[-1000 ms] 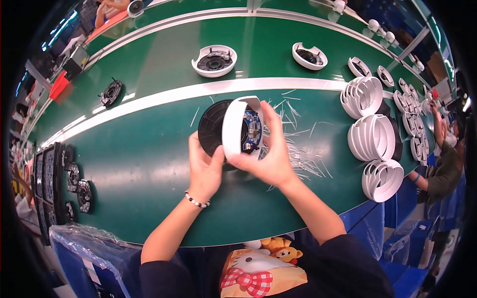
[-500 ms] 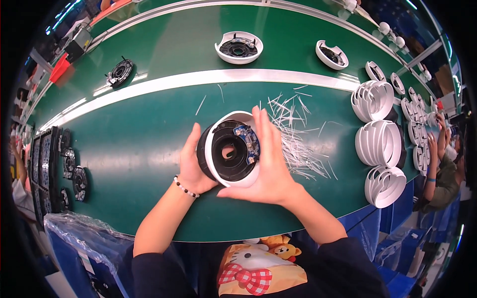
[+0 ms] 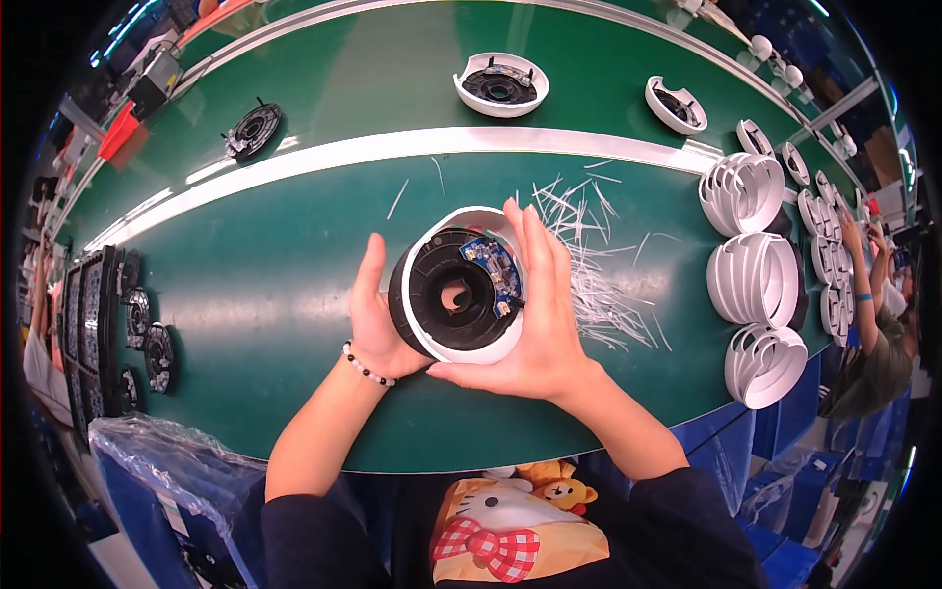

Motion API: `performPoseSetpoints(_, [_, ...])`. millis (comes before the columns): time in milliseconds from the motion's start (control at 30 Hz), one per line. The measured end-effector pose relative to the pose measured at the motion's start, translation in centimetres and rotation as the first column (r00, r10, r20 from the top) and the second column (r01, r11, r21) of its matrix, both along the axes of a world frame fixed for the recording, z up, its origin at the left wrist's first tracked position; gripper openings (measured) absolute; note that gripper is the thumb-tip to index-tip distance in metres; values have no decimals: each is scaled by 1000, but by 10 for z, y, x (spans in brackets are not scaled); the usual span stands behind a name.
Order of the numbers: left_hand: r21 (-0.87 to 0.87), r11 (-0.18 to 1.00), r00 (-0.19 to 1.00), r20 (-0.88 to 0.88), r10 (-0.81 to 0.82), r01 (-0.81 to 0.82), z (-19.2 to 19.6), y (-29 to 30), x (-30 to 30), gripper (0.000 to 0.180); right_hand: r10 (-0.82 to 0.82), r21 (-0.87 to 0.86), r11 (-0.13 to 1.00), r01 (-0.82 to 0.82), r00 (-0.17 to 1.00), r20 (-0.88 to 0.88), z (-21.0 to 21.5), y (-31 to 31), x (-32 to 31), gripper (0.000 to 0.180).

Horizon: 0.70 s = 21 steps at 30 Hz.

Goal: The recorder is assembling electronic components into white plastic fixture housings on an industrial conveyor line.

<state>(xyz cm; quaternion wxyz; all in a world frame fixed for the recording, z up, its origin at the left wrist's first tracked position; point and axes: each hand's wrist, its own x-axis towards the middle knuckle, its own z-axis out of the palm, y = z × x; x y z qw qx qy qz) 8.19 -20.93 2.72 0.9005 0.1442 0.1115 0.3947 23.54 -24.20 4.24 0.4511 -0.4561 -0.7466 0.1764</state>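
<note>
In front of me, above the green table, a black round base [image 3: 432,304] with a hole in its middle sits within a white ring housing [image 3: 500,353]. A blue circuit board [image 3: 494,270] is fixed on the base at its right side. My left hand [image 3: 378,319] holds the assembly from the left, thumb raised, its other fingers hidden behind the black part. On the opposite side, my right hand [image 3: 540,314] grips the white ring, fingers extended along its outer wall and thumb under its lower rim.
Thin white strips [image 3: 594,285] lie scattered right of my hands. Stacked white rings [image 3: 751,280] stand at the right; black trays [image 3: 90,334] and black bases [image 3: 157,355] at the left. Beyond a pale rail, a green belt carries white shells [image 3: 500,106] and a black base [image 3: 253,133].
The parts on the far belt have shifted right. Between my hands, the base and ring have turned slightly, showing more of the circuit board. Both hands keep their grip.
</note>
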Motion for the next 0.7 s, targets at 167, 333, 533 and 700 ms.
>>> performPoseSetpoints(167, [-26, 999, 997, -67, 25, -27, 4, 4, 0, 62, 11, 8, 1000, -10, 997, -79, 9, 2, 4, 123])
performPoseSetpoints(333, [-49, 996, 993, -93, 70, -75, -6, 2, 2, 50, 10, -154, 988, -9, 1000, 3, 11, -10, -6, 117])
performPoseSetpoints(533, [-58, 989, 991, -11, 132, -132, -8, -5, 6, 56, -37, -38, 998, 41, 993, 113, 1, -11, -16, 114])
performPoseSetpoints(700, [23, 999, 994, 98, -44, 42, -13, -1, -8, 90, 54, -68, 997, -39, 970, 235, 12, -9, -13, 118])
